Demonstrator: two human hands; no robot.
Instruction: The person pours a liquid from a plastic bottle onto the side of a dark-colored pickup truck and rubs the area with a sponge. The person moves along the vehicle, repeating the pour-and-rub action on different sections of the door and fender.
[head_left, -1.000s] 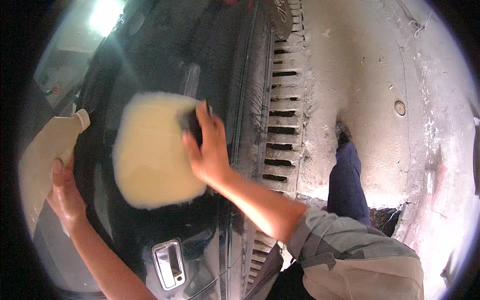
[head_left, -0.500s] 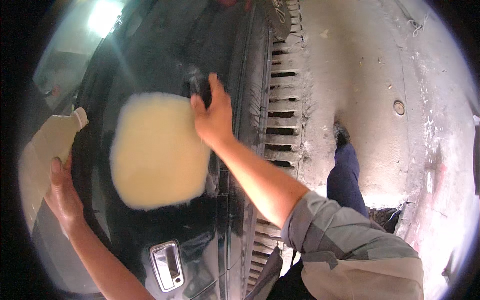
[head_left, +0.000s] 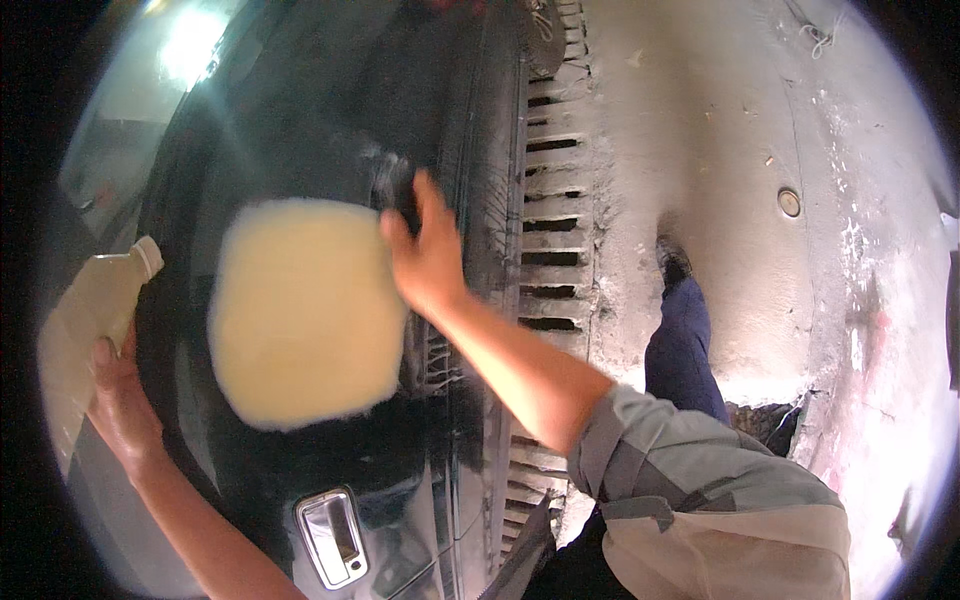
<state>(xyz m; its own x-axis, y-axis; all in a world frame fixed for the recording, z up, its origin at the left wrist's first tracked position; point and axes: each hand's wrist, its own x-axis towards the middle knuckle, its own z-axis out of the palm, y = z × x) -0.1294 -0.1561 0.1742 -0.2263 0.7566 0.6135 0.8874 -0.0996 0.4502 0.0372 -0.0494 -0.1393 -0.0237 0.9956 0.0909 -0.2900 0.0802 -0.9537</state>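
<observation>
Fingers (head_left: 428, 192) of our right hand (head_left: 430, 265) pinched a dark block (head_left: 400, 200), blurred in motion, at a dark car door (head_left: 310, 120), just beside the upper right corner of a pale yellow patch (head_left: 308, 312). Our left hand (head_left: 122, 410) grasped a translucent bottle (head_left: 92, 300) with a white cap (head_left: 150, 257), well left of the patch; its thumb pressed the side, its other fingers mostly hidden. A chrome handle (head_left: 331, 538) sat below the patch, while a slotted floor grate (head_left: 553, 243) ran right of the door, near a dark shoe (head_left: 674, 264).
</observation>
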